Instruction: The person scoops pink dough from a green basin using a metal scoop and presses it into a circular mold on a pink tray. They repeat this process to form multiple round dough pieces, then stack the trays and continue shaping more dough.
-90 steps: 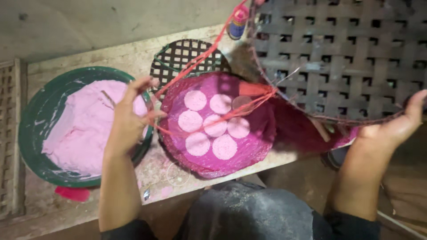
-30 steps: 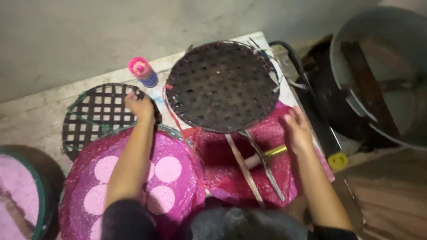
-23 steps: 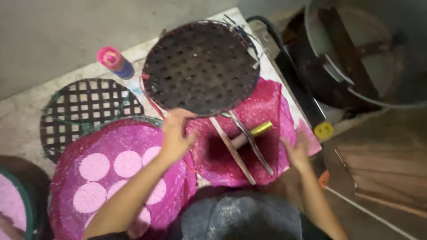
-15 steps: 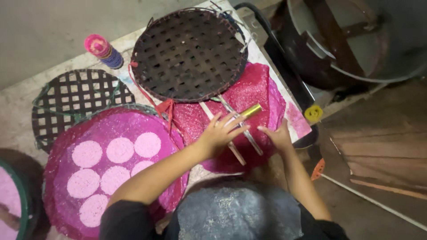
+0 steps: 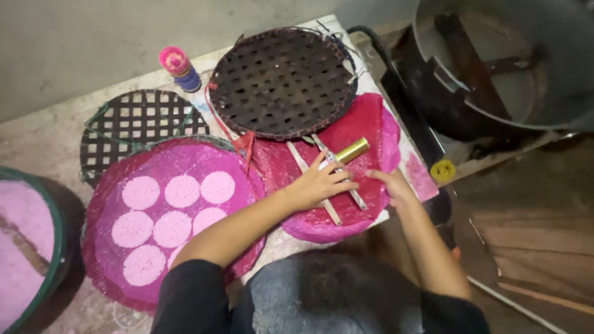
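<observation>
From the head camera, looking down over the person's own dark head, take the empty pink mesh sheet (image 5: 365,133) on the tabletop (image 5: 43,139) as the landmark. The left hand (image 5: 322,184) lies on the near part of that sheet, fingers spread flat over two pale sticks (image 5: 312,182) and touching the end of a small brass-coloured tube (image 5: 351,150) (whether it actually pinches any of them cannot be told; the grip looks loose and wide). The right hand (image 5: 390,185) rests just right of the left one, at the sheet's near right edge, fingers extended, holding nothing. A round dark woven tray (image 5: 281,80) overlaps the far side of the sheet. To the sheet's left, a second pink mesh sheet (image 5: 167,210) carries seven pale pink discs (image 5: 182,190), apart from one another, laid on another lattice tray (image 5: 127,127) whose far part shows. Further left still is a green-rimmed basin of pink batter (image 5: 25,247). A small pink-capped bottle (image 5: 178,67) stands beyond, left of the dark tray. Right of the sheet a large metal pot (image 5: 501,59) sits off the tabletop. As a judgement: one sheet is filled with discs, while the landmark sheet is bare, so its filling remains undone.
</observation>
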